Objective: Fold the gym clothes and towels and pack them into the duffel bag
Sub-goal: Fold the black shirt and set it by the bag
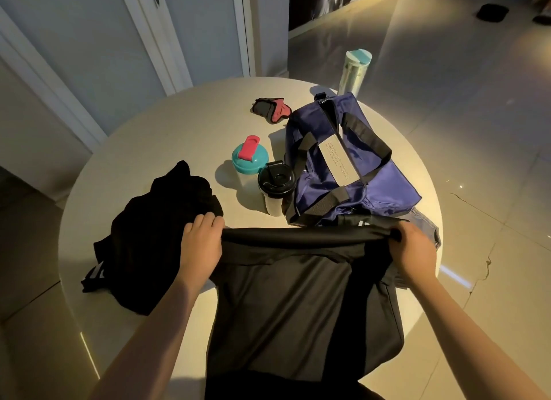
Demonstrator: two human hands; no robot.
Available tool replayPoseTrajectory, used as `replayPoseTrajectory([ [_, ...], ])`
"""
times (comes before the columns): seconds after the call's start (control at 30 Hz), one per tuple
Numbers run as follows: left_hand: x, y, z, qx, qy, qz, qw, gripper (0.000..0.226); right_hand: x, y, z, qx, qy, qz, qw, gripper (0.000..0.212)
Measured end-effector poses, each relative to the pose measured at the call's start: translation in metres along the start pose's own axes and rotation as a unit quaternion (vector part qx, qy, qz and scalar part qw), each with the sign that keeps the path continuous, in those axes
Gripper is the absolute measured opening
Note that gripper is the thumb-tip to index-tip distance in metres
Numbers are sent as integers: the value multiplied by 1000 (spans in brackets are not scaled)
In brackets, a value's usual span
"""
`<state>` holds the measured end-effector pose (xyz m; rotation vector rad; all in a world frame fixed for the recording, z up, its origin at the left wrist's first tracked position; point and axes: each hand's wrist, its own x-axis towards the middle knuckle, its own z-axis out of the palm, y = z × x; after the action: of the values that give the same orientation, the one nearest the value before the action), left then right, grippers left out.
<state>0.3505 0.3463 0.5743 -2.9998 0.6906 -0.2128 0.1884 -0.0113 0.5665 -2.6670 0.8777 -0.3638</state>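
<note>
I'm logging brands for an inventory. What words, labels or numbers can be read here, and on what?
Grey label on the blue duffel bag: several lines of print, too small to read.
White stripes on the black clothes pile: no letters.
No other text is visible.

Counted on 1 round worktop (179,125): 1 navy duffel bag (387,188); 3 drink containers, i.e. 1 teal shaker (250,158) w/ pink cap, 1 black-lidded cup (275,182), 1 tall bottle (356,71) w/ teal lid, far right. Black clothes, 2 pcs: 1 heaped black garment (155,226) at left, 1 held black garment (298,295) near centre. Hands: 2, left hand (202,241) & right hand (414,250). Pink-and-grey gloves (271,109): 2, overlapping. 1 grey cloth item (426,223), near right.
</note>
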Motion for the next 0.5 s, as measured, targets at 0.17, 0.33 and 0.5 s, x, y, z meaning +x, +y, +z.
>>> replayPoseTrajectory([
  [0.17, -35, -4, 11, -7, 8, 53, 999, 34, -40, 7, 9, 76, -51, 22, 996, 22],
  [0.33, -66, 1, 16, -53, -4, 120, 991, 44, -71, 20, 14, 93, -82, 5, 992, 19],
  [0.5, -95, 0, 36, -54, -90, 187, 977, 49, -97, 35, 25, 33, -131, -7, 991, 16],
])
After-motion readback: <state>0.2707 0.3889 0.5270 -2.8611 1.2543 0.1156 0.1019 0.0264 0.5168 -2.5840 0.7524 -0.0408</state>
